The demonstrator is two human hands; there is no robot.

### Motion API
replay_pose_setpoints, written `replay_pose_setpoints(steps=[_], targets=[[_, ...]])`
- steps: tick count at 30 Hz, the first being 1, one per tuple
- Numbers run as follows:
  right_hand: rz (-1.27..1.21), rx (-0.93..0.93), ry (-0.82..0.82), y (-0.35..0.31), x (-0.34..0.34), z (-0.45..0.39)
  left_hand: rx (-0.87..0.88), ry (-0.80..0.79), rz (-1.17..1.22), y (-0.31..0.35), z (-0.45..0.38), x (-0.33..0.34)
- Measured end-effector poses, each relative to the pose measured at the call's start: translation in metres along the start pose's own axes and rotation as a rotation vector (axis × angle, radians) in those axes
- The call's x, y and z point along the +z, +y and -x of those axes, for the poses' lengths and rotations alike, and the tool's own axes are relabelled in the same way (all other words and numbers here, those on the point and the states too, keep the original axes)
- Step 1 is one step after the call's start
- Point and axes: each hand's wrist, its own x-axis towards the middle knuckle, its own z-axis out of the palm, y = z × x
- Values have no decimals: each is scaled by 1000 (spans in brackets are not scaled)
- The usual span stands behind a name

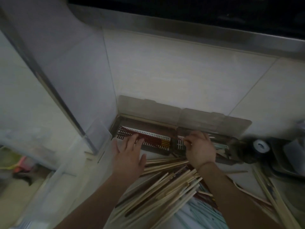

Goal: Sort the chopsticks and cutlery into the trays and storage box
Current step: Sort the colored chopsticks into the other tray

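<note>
Beside loose chopsticks [171,187], clear storage box [69,171].

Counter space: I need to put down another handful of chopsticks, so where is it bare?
Bare counter shows only in a narrow strip between the slotted tray and the chopstick pile, beside the left hand. Around the right hand and toward the sink it is crowded.
</note>
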Motion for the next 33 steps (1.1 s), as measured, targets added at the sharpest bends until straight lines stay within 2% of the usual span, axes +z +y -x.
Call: replay_pose_setpoints(steps=[3, 7, 13, 16, 18, 20, 24, 27, 30, 33], targets=[[88, 21, -29, -24, 20, -8, 11, 47, 29, 1, 9, 6], [143, -1, -147, -45, 37, -14, 53, 108, 40, 5, 15, 8], [155, -42, -211, -39, 45, -15, 51, 101, 54, 11, 11, 10], [67, -46, -84, -19, 33, -10, 54, 53, 60, 17, 11, 12], [-10, 16, 67, 10, 21, 3, 74, 44, 73, 22, 12, 13], [-24, 108, 148, 49, 7, 28, 103, 39, 90, 30, 14, 15], [-20, 357, 190, 125, -8, 109, 223, 0, 141, 52, 24, 23], [12, 449, 156, 152, -12, 165, 362, -44, 201, 75, 39, 35], [22, 429, 133, 157, -10, 201, 539, -91, 250, 102, 55, 45], [32, 348, 21, 157, -3, 220, 681, -173, 272, 126, 71, 52]])
